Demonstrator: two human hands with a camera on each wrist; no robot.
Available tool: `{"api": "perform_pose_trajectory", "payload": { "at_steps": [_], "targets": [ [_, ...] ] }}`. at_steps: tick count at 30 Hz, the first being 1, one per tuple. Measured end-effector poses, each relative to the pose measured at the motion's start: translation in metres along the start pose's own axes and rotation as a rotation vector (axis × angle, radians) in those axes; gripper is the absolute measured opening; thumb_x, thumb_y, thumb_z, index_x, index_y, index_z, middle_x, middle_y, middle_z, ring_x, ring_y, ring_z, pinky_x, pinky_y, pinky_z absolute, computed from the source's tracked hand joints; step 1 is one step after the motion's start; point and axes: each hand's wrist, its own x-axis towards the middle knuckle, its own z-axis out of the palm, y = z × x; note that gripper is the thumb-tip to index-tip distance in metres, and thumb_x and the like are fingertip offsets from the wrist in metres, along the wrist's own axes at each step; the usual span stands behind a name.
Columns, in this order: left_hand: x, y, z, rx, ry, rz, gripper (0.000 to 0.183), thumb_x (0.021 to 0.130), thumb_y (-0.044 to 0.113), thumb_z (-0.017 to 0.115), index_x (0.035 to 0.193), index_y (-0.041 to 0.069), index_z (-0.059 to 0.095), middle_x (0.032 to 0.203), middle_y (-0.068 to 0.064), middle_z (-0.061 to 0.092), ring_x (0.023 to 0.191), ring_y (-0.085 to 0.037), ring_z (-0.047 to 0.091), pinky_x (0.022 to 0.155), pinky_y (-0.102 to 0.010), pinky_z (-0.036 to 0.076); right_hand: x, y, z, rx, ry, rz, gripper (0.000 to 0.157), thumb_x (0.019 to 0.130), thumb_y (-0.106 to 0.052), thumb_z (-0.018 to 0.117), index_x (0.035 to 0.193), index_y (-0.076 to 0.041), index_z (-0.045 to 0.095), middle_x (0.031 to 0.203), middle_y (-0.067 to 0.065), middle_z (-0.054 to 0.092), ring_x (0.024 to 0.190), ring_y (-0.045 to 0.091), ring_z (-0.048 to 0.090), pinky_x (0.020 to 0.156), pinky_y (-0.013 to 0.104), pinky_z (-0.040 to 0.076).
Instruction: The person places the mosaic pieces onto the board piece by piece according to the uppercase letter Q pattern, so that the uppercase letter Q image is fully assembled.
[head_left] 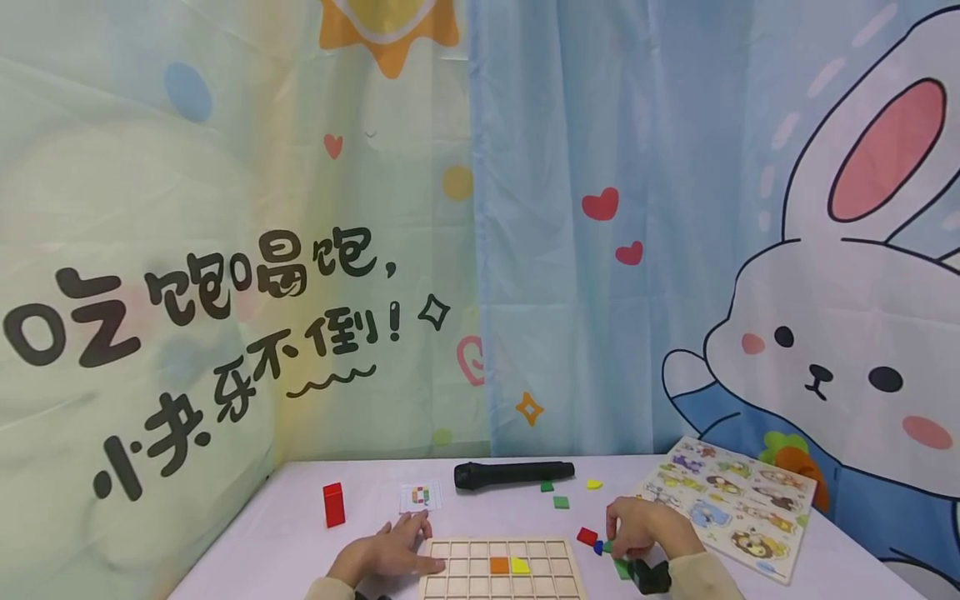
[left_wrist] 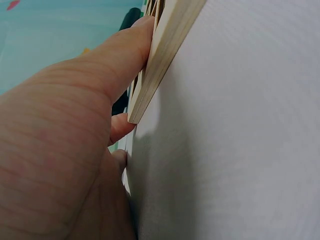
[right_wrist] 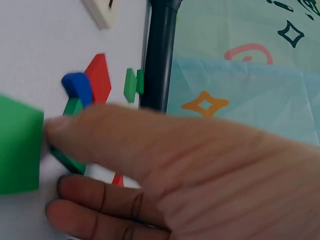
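One orange tile [head_left: 499,566] is showing only in head view; left grip [head_left: 387,553] apart, touching grid board [head_left: 557,550]; right grip [head_left: 647,527] unclear.

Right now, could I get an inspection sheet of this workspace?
Surface: white table.
Job's things: wooden grid board, holding an orange piece and a yellow piece; loose red piece, blue piece, green pieces; red block; small printed card.
Clutter: black microphone, animal picture board.
Left hand: touches grid board's left edge.
Right hand: among loose pieces; whether its fingers hold one is unclear.
Cables: nothing seen.
Surroundings: printed curtain behind table.
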Motion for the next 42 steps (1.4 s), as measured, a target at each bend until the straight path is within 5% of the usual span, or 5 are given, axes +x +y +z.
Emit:
{"api": "perform_pose_trajectory", "payload": {
  "at_steps": [16, 23, 33, 42],
  "targets": [
    [-0.014, 0.018, -0.009, 0.002, -0.031, -0.035, 0.045, 0.084, 0.052, 0.069, 0.098, 0.016, 0.046, 0.142, -0.023, 0.043, 0.141, -0.051, 0.022, 0.112, -0.07, 0.012, -0.001, -0.003, 0.001, -0.017, 0.026, -0.047, 0.02, 0.076, -0.018, 0.081, 0.079, -0.013, 0.062, 0.077, 0.003, 0.06, 0.074, 0.018, 0.054, 0.07, 0.035, 0.047],
    [-0.013, 0.018, -0.007, 0.003, -0.037, -0.047, 0.049, 0.083, 0.057, 0.068, 0.099, 0.017, 0.045, 0.144, -0.023, 0.042, 0.142, -0.051, 0.021, 0.113, -0.069, 0.011, -0.011, -0.024, 0.001, -0.06, 0.084, -0.178, 0.018, 0.076, -0.013, 0.078, 0.075, -0.012, 0.061, 0.073, 0.001, 0.058, 0.069, 0.016, 0.05, 0.064, 0.03, 0.041],
    [-0.002, 0.002, 0.0, -0.011, -0.011, -0.038, 0.051, 0.08, 0.062, 0.068, 0.098, 0.02, 0.045, 0.147, -0.022, 0.039, 0.144, -0.048, 0.02, 0.114, -0.067, 0.011, -0.016, -0.072, 0.014, -0.154, 0.036, -0.354, 0.007, 0.081, -0.015, 0.075, 0.083, -0.012, 0.07, 0.072, -0.003, 0.057, 0.066, 0.012, 0.05, 0.062, 0.027, 0.046],
    [0.005, -0.006, 0.001, -0.032, -0.012, -0.046, 0.051, 0.079, 0.062, 0.069, 0.099, 0.021, 0.046, 0.146, -0.02, 0.042, 0.144, -0.048, 0.02, 0.113, -0.069, 0.009, -0.008, -0.095, 0.038, -0.114, 0.062, -0.542, 0.01, 0.085, -0.02, 0.073, 0.09, -0.012, 0.073, 0.068, -0.008, 0.053, 0.067, 0.006, 0.046, 0.064, 0.023, 0.042]
  ]
}}
